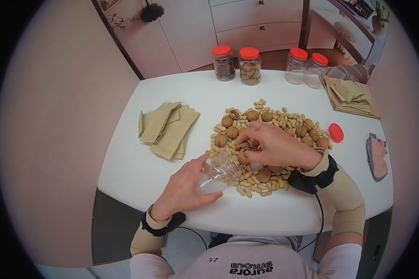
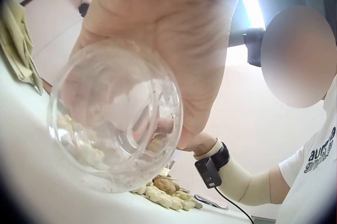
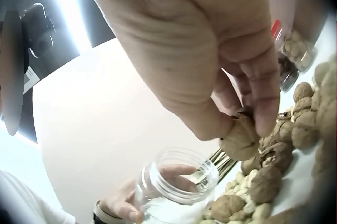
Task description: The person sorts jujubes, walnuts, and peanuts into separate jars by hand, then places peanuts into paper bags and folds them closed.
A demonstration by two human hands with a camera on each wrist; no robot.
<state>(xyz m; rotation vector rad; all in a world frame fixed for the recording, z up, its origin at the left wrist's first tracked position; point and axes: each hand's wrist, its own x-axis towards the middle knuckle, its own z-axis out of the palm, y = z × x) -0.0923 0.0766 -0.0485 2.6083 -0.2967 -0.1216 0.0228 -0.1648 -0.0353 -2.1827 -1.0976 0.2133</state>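
Curled around a clear, lidless jar (image 1: 212,179), the left hand (image 1: 182,186) holds it tilted, mouth towards the nut pile; its base (image 2: 110,124) faces the left wrist view. Peanuts show through the plastic there; I cannot tell if any lie inside. Over the pile, the right hand (image 1: 277,146) pinches a walnut (image 3: 239,138) between thumb and fingers, near the jar's mouth and apart from it. Walnuts (image 1: 220,140) and peanuts (image 1: 248,189) lie loose together on the white table (image 1: 125,172) below both hands.
Brown paper bags (image 1: 163,130) lie at the left. Along the back edge stand red-lidded jars, one with dark contents (image 1: 225,67), one with walnut-like nuts (image 1: 250,72), and two that look see-through (image 1: 295,69). At right are more bags (image 1: 351,95), a red lid (image 1: 335,133) and a pink cloth (image 1: 378,158).
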